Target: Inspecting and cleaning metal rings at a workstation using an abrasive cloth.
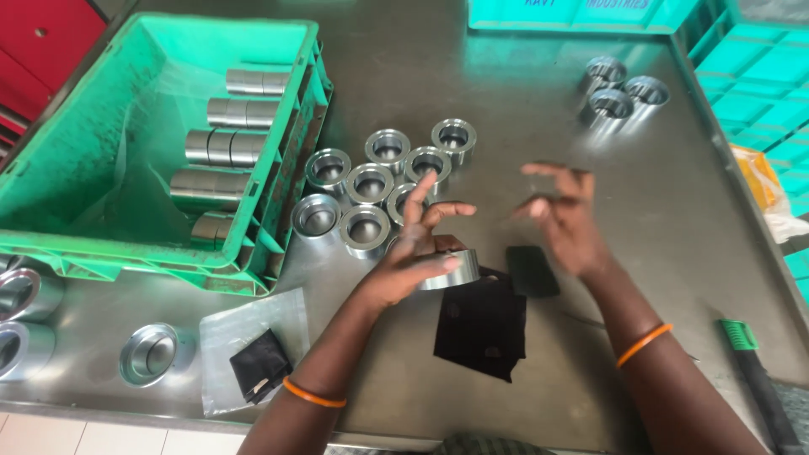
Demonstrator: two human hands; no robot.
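Eight steel rings [371, 181] stand clustered on the counter [506, 109] just above my left hand [413, 257], whose fingers wrap one more metal ring [455, 271] resting on a black cloth [482, 329]. My right hand [566, 215] hovers blurred beside it, fingers spread wide and holding nothing, with one small black pad [532, 270] below. I count three rings [619, 88] far right, five stacked cylinders [221, 147] in the green crate [101, 118], and one flanged ring [150, 354] near the edge.
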